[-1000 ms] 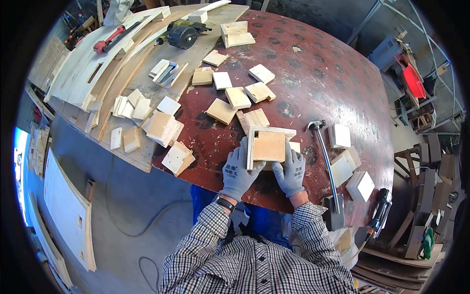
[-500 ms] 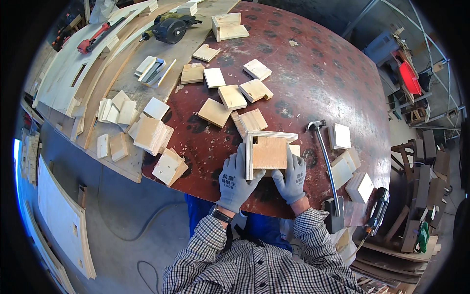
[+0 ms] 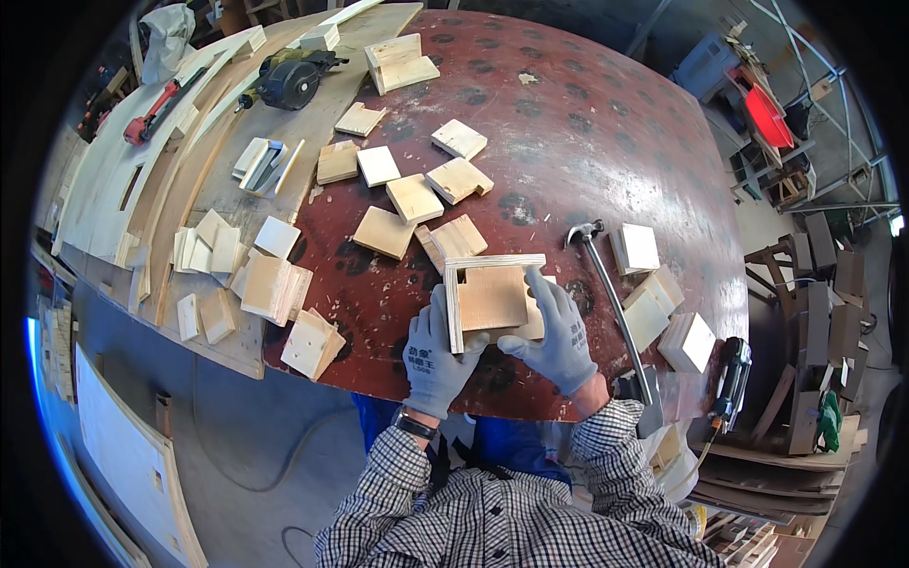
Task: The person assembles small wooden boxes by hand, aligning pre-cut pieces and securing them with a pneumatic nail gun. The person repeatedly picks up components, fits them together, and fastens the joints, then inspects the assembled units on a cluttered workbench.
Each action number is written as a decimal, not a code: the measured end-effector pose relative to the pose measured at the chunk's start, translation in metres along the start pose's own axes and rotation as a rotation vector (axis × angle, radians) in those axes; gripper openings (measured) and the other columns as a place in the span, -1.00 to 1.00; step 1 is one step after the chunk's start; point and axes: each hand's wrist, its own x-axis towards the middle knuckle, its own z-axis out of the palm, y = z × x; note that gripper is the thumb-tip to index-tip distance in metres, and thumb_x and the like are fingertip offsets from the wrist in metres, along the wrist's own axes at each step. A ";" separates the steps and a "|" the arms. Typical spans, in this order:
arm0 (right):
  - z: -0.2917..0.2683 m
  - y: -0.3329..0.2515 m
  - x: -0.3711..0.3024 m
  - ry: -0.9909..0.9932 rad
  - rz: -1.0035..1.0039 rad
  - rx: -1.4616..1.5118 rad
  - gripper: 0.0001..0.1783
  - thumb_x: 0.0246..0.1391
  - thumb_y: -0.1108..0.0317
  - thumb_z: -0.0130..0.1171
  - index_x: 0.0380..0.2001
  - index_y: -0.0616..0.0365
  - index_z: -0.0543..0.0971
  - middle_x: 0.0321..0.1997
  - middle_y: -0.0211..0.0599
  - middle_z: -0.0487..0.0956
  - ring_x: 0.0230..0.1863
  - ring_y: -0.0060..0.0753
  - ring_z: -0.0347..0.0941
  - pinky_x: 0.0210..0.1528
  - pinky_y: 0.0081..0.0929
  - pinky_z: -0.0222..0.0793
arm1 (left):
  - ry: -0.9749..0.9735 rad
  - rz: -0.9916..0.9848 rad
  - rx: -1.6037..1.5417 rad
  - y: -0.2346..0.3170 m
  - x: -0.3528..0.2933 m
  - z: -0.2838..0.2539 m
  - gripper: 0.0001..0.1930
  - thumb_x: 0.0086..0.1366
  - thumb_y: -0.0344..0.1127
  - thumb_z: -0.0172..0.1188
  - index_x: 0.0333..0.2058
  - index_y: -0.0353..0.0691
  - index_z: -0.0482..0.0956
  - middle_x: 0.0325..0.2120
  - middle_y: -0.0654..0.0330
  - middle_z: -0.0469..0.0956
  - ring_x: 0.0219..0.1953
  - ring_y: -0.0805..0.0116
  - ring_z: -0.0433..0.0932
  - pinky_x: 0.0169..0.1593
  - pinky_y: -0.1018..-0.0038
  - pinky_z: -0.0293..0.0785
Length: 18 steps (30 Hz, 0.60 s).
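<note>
A small plywood assembly point(image 3: 492, 298) is held between my two grey-gloved hands near the table's front edge. Two plywood strips meet at its far left corner, with a plain wooden block set inside them. My left hand point(image 3: 437, 355) grips its left side, thumb along the near edge. On the right, my right hand point(image 3: 561, 343) holds the other side, index finger at the far right corner and thumb near the front. Part of another light wood piece shows behind the block, by the right fingers. Right of my right hand lies a claw hammer point(image 3: 611, 293), its head pointing away from me.
Several loose wooden blocks point(image 3: 414, 199) lie beyond my hands on the dark red table point(image 3: 568, 142); more sit left and right. A black nail gun point(image 3: 731, 379) rests at the right edge. Far left are a circular saw point(image 3: 289, 83), a red tool point(image 3: 151, 118) and plywood strips.
My right hand has shifted its grip, its index finger now up at the far right corner. The assembly has tilted slightly. The whole view has moved a little.
</note>
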 end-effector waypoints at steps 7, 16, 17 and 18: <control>-0.017 -0.014 0.023 -0.168 -0.089 -0.255 -0.14 0.09 -0.15 0.43 0.45 -0.29 0.43 0.20 -0.16 0.62 0.12 -0.08 0.60 0.09 -0.07 0.48 | -0.023 -0.061 0.031 0.004 0.002 0.001 -0.04 0.31 0.27 0.37 0.39 -0.39 0.31 0.13 -0.10 0.54 0.01 -0.08 0.58 0.05 0.12 0.58; -0.011 -0.008 0.018 -0.161 -0.130 -0.323 -0.16 0.13 -0.15 0.39 0.45 -0.22 0.43 0.14 -0.17 0.64 0.05 -0.11 0.62 0.03 -0.09 0.49 | 0.002 -0.035 0.000 0.004 0.001 0.001 -0.07 0.34 0.22 0.37 0.39 -0.42 0.31 0.06 -0.12 0.58 -0.02 -0.07 0.59 0.06 0.13 0.56; -0.011 -0.007 0.017 -0.157 -0.131 -0.327 -0.16 0.13 -0.15 0.39 0.45 -0.22 0.43 0.14 -0.17 0.64 0.05 -0.11 0.62 0.03 -0.09 0.49 | -0.007 -0.041 -0.010 0.005 0.001 0.000 -0.08 0.35 0.22 0.36 0.39 -0.43 0.31 0.08 -0.12 0.58 -0.01 -0.07 0.59 0.07 0.13 0.56; -0.011 -0.008 0.017 -0.150 -0.133 -0.330 -0.15 0.13 -0.15 0.39 0.46 -0.22 0.42 0.14 -0.18 0.64 0.05 -0.11 0.62 0.03 -0.08 0.49 | 0.005 -0.033 -0.003 0.004 0.001 0.000 -0.08 0.35 0.22 0.36 0.39 -0.43 0.31 0.07 -0.12 0.58 -0.02 -0.07 0.59 0.07 0.13 0.56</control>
